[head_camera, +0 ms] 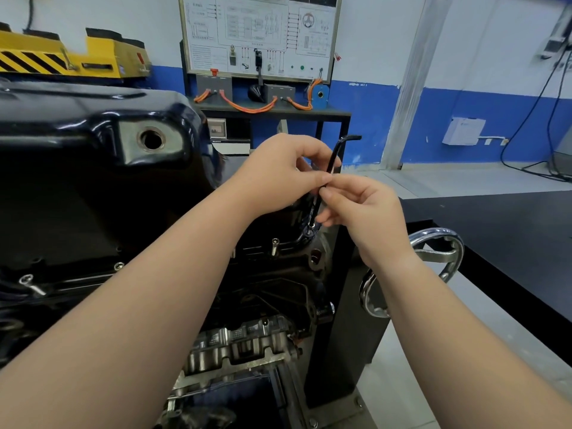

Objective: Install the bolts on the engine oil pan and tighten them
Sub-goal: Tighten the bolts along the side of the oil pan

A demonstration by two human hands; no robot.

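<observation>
both hands pinch the shaft of a black l-shaped hex key (pixel 332 159) — the left hand (pixel 278 174) comes in from the left with thumb and curled fingers high on the shaft, and the right hand (pixel 362 212) holds it just below between thumb and forefinger, its other fingers loosely curled. the key stands nearly upright, leaning right toward the top, with its short arm pointing right above the hands. its lower tip sits in the head of a bolt (pixel 310 229) at the right corner of the flange of the oil pan (pixel 93 125); the bolt stands proud, with threads showing.

just left of it a second bolt (pixel 275 244) also stands proud, and further left along the near flange are a third bolt (pixel 119 266) and a tilted fourth bolt (pixel 26 280). the glossy black pan fills the left side, its drain hole (pixel 151 139) facing the camera.

near and below sits the metal engine block (pixel 241 342). a chrome handwheel (pixel 433 252) is just right of the right forearm, with a black table (pixel 510 243) beyond it. far back stands a wiring board (pixel 260 35) with orange cables (pixel 247 106).
</observation>
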